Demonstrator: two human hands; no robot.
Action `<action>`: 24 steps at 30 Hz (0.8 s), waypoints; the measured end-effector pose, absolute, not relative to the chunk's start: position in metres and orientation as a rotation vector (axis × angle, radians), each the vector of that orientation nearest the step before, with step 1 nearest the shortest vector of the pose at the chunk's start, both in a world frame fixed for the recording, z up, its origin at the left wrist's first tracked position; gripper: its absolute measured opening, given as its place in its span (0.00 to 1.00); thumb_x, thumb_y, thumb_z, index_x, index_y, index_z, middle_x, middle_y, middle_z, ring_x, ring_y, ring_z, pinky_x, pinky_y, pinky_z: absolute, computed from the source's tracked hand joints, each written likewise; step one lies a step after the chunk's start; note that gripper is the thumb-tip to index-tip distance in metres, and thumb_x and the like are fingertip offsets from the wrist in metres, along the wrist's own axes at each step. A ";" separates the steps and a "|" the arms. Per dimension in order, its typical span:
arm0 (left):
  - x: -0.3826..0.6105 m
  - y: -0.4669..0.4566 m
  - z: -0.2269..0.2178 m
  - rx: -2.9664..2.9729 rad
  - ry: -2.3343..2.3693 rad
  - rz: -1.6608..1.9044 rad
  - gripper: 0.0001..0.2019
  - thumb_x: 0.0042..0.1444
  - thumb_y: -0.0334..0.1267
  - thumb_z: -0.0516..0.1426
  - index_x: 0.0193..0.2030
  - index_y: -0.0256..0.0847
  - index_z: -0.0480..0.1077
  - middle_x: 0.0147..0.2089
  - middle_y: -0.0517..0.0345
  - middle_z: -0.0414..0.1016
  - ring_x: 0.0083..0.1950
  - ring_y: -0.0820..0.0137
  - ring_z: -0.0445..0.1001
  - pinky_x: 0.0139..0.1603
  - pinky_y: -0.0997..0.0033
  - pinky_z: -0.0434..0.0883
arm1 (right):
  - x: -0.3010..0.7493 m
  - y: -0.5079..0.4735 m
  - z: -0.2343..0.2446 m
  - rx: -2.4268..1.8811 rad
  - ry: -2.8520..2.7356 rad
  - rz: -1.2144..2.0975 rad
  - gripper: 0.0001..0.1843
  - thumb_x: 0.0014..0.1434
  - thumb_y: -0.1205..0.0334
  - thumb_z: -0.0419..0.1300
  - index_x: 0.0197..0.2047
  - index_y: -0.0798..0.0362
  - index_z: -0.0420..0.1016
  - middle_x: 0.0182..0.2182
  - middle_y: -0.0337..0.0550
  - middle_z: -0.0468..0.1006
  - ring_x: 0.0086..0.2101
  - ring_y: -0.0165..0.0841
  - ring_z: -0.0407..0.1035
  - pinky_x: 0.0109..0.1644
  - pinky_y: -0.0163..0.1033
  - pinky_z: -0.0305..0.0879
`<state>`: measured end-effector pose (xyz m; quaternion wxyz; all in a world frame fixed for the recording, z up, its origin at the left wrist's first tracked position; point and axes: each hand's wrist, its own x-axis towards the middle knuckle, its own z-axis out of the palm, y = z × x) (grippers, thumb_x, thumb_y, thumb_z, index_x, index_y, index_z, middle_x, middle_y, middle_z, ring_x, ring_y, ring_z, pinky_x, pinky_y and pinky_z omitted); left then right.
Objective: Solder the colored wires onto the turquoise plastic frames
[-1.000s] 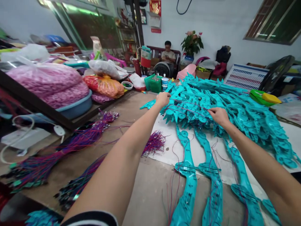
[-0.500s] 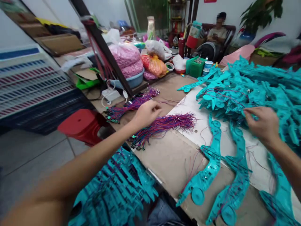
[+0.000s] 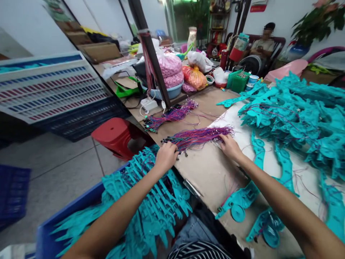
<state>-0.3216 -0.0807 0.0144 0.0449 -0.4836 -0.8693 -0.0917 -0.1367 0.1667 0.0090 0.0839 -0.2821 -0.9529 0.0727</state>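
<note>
In my head view, my left hand curls at the dark ends of a wire bundle by the worktop's near edge; my right hand bends at its opposite end. Whether either grips wires, I cannot tell. Teal parts heap toward the far edge.
</note>
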 end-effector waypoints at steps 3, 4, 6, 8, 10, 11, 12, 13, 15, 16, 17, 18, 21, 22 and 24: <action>-0.329 -0.084 0.017 -1.437 -2.652 -0.344 0.04 0.60 0.34 0.57 0.35 0.39 0.72 0.40 0.46 0.75 0.45 0.57 0.71 0.46 0.60 0.68 | -0.153 0.171 0.010 -0.837 -2.847 0.218 0.26 0.61 0.67 0.56 0.62 0.55 0.69 0.48 0.54 0.76 0.48 0.41 0.70 0.50 0.41 0.66; -0.330 -0.085 0.018 -1.435 -2.641 -0.389 0.04 0.60 0.34 0.57 0.34 0.39 0.71 0.39 0.47 0.76 0.44 0.58 0.72 0.46 0.60 0.67 | -0.156 0.171 0.012 -0.844 -2.840 0.210 0.25 0.61 0.67 0.56 0.62 0.55 0.70 0.47 0.55 0.76 0.47 0.43 0.70 0.50 0.43 0.65; -0.331 -0.088 0.020 -1.441 -2.607 -0.502 0.05 0.61 0.35 0.57 0.33 0.40 0.70 0.36 0.50 0.76 0.43 0.59 0.72 0.44 0.62 0.67 | -0.159 0.170 0.017 -0.858 -2.811 0.183 0.23 0.61 0.65 0.56 0.60 0.56 0.72 0.47 0.58 0.75 0.47 0.47 0.68 0.49 0.47 0.64; -0.327 -0.090 0.022 -1.441 -2.581 -0.624 0.06 0.61 0.35 0.56 0.33 0.41 0.70 0.34 0.52 0.76 0.41 0.61 0.72 0.42 0.63 0.67 | -0.159 0.165 0.023 -0.836 -2.785 0.158 0.20 0.63 0.64 0.54 0.57 0.56 0.74 0.47 0.61 0.74 0.49 0.50 0.66 0.49 0.50 0.63; -0.320 -0.093 0.025 -1.461 -2.565 -0.752 0.06 0.62 0.36 0.55 0.33 0.41 0.70 0.33 0.54 0.75 0.39 0.62 0.72 0.41 0.64 0.67 | -0.158 0.156 0.028 -0.753 -2.793 0.158 0.19 0.65 0.64 0.53 0.56 0.55 0.75 0.47 0.59 0.74 0.49 0.49 0.64 0.50 0.50 0.62; -0.315 -0.094 0.026 -1.488 -2.553 -0.817 0.06 0.62 0.36 0.55 0.33 0.41 0.70 0.33 0.55 0.75 0.39 0.63 0.72 0.41 0.65 0.68 | -0.158 0.151 0.029 -0.694 -2.811 0.169 0.18 0.65 0.64 0.53 0.55 0.53 0.76 0.47 0.57 0.75 0.49 0.47 0.64 0.50 0.48 0.61; -0.309 -0.096 0.027 -1.527 -2.538 -0.881 0.06 0.62 0.36 0.54 0.34 0.41 0.70 0.32 0.55 0.75 0.38 0.64 0.72 0.40 0.65 0.68 | -0.159 0.145 0.030 -0.630 -2.833 0.187 0.17 0.65 0.65 0.53 0.54 0.52 0.77 0.46 0.54 0.76 0.48 0.45 0.65 0.50 0.47 0.61; -0.304 -0.097 0.028 -1.574 -2.517 -0.943 0.06 0.63 0.35 0.54 0.35 0.41 0.70 0.33 0.55 0.75 0.38 0.65 0.72 0.40 0.66 0.69 | -0.161 0.139 0.030 -0.569 -2.855 0.207 0.17 0.65 0.65 0.54 0.53 0.51 0.77 0.46 0.52 0.76 0.47 0.43 0.65 0.50 0.45 0.62; -0.293 -0.101 0.027 -1.649 -2.473 -1.051 0.06 0.63 0.35 0.53 0.39 0.41 0.71 0.35 0.56 0.76 0.38 0.66 0.74 0.41 0.67 0.70 | -0.164 0.128 0.029 -0.475 -2.888 0.245 0.17 0.65 0.66 0.54 0.54 0.50 0.77 0.46 0.50 0.77 0.46 0.41 0.65 0.50 0.43 0.62; -0.288 -0.102 0.026 -1.667 -2.456 -1.094 0.06 0.63 0.34 0.53 0.42 0.41 0.72 0.36 0.55 0.76 0.39 0.66 0.74 0.42 0.67 0.71 | -0.167 0.124 0.028 -0.447 -2.898 0.259 0.17 0.65 0.66 0.55 0.54 0.50 0.77 0.47 0.50 0.77 0.46 0.40 0.65 0.51 0.42 0.62; -0.283 -0.103 0.023 -1.678 -2.444 -1.118 0.07 0.63 0.34 0.53 0.45 0.40 0.72 0.37 0.55 0.77 0.39 0.66 0.75 0.42 0.67 0.72 | -0.169 0.121 0.027 -0.431 -2.906 0.270 0.17 0.65 0.66 0.55 0.55 0.51 0.76 0.47 0.50 0.77 0.47 0.39 0.65 0.51 0.42 0.62; -0.279 -0.104 0.019 -1.691 -2.440 -1.116 0.08 0.63 0.34 0.54 0.47 0.40 0.71 0.37 0.55 0.77 0.40 0.66 0.76 0.43 0.67 0.72 | -0.172 0.118 0.026 -0.427 -2.911 0.278 0.18 0.65 0.67 0.55 0.56 0.52 0.76 0.47 0.50 0.77 0.47 0.39 0.65 0.52 0.42 0.62; -0.269 -0.104 0.006 -1.781 -2.422 -0.951 0.07 0.62 0.33 0.55 0.46 0.40 0.72 0.36 0.54 0.78 0.40 0.64 0.76 0.42 0.66 0.72 | -0.184 0.116 0.027 -0.447 -2.916 0.286 0.17 0.67 0.64 0.53 0.55 0.52 0.77 0.47 0.51 0.77 0.47 0.40 0.65 0.52 0.43 0.62; -0.266 -0.104 0.002 -1.813 -2.403 -0.876 0.06 0.62 0.33 0.55 0.44 0.40 0.73 0.36 0.53 0.78 0.40 0.63 0.75 0.43 0.65 0.72 | -0.190 0.115 0.028 -0.454 -2.915 0.284 0.17 0.68 0.62 0.51 0.55 0.52 0.77 0.48 0.51 0.77 0.47 0.41 0.65 0.52 0.43 0.62; -0.260 -0.102 -0.004 -1.857 -2.358 -0.773 0.06 0.62 0.33 0.55 0.42 0.40 0.74 0.36 0.52 0.78 0.41 0.62 0.75 0.44 0.63 0.72 | -0.204 0.114 0.029 -0.458 -2.921 0.276 0.18 0.69 0.59 0.51 0.54 0.51 0.77 0.49 0.52 0.76 0.48 0.42 0.64 0.51 0.44 0.61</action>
